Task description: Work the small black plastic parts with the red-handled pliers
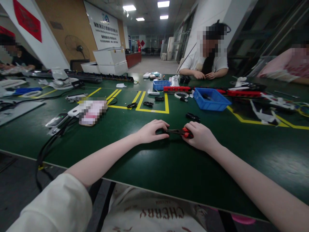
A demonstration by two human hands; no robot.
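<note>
red-handled pliers are clenched in the right hand, above the green table, nose pointing at the left hand. the left hand curls its thumb and fingers about the pliers' tip; whether it grasps a small dark piece there, i cannot tell. a black part lies just beyond the pliers; a blue bin sits farther beyond, to their right.

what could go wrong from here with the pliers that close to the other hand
The pliers in the right hand point at the left hand, so a slip might nip it. The small black part within the left hand's curl could pop loose. The right hand might knock the black piece lying just beyond it.
</note>
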